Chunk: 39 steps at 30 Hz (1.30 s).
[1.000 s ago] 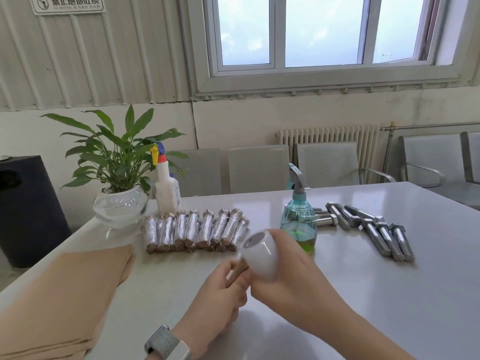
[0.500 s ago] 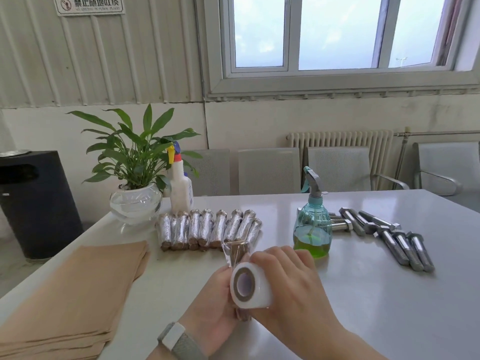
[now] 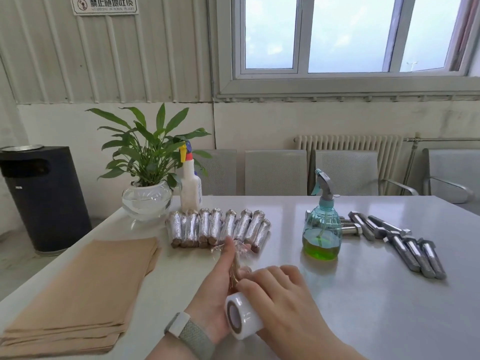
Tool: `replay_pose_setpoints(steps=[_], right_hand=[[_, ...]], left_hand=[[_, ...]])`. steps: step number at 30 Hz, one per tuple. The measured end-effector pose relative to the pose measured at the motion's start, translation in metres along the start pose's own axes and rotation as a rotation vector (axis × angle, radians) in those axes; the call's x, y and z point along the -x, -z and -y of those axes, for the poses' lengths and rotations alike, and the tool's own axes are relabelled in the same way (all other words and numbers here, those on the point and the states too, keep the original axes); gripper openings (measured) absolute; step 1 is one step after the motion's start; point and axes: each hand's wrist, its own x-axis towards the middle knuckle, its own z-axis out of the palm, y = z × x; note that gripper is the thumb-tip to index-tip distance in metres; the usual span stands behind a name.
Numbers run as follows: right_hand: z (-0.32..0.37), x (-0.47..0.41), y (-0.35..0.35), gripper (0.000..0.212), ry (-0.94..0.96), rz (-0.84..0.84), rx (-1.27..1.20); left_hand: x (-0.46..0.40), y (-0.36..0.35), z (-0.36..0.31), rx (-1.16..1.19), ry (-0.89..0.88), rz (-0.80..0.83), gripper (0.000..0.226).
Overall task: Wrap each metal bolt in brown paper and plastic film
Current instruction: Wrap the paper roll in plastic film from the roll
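Left hand [image 3: 220, 284] grips paper-wrapped bolt [image 3: 236, 263] upright, just in front of wrapped row [image 3: 218, 227]. Right hand [image 3: 280, 302] curls round film roll [image 3: 242, 317] at bolt's base. Bolt likely heavy, stiff; film thin, clingy, tears easily. Hold bolt mid-shank.

Both hands meet low at centre, the left hand [image 3: 218, 284], a watch on its wrist, reaching toward 12 o'clock with its thumb stretched straight, while the right hand [image 3: 280, 305] at 3 o'clock of it curls its fingers [image 3: 262, 276] downward.
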Motion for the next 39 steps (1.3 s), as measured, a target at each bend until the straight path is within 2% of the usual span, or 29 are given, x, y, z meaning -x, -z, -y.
replay_pose_setpoints(steps=[3,7,10,12,15,18,23,26,29,32,36,39], right_hand=[[0.000,-0.001,0.001,0.023,0.005,0.015,0.012],[-0.001,-0.001,0.004,0.021,0.008,0.065,-0.007],[-0.002,-0.001,0.006,0.023,0.016,0.054,0.007],[-0.004,-0.002,0.006,0.029,0.020,0.012,0.001],[-0.008,-0.003,0.005,0.044,0.013,-0.052,-0.051],[-0.012,-0.001,0.005,0.043,0.000,-0.089,-0.089],[-0.015,0.001,0.003,0.049,-0.012,-0.122,-0.124],[-0.014,0.001,0.004,0.044,-0.072,-0.156,-0.194],[-0.010,-0.002,0.008,0.054,-0.274,-0.161,-0.419],[-0.008,-0.009,0.015,0.070,-0.627,-0.161,-0.699],[-0.012,-0.013,0.013,0.067,-1.075,-0.113,-0.991],[-0.017,-0.016,0.016,0.067,-1.273,-0.094,-1.199]], left_hand=[[-0.003,0.003,-0.001,-0.013,-0.037,-0.078,0.068],[-0.008,0.004,0.000,0.001,-0.082,-0.118,0.073],[-0.009,0.002,-0.002,-0.034,-0.121,-0.057,0.085],[-0.008,-0.001,-0.004,-0.032,-0.188,-0.024,0.081],[-0.004,-0.005,-0.005,0.112,-0.225,0.041,0.069],[-0.002,-0.007,-0.004,0.212,-0.279,0.039,0.068],[0.000,-0.008,-0.003,0.183,-0.347,0.044,0.068],[0.001,-0.008,-0.004,0.215,-0.358,0.076,0.063],[0.003,-0.007,-0.007,0.227,-0.381,0.124,0.059],[0.003,-0.006,-0.010,0.124,-0.438,0.112,0.054],[-0.001,-0.006,-0.006,0.050,-0.518,0.064,0.044],[-0.002,-0.004,-0.004,0.031,-0.524,0.107,0.035]])
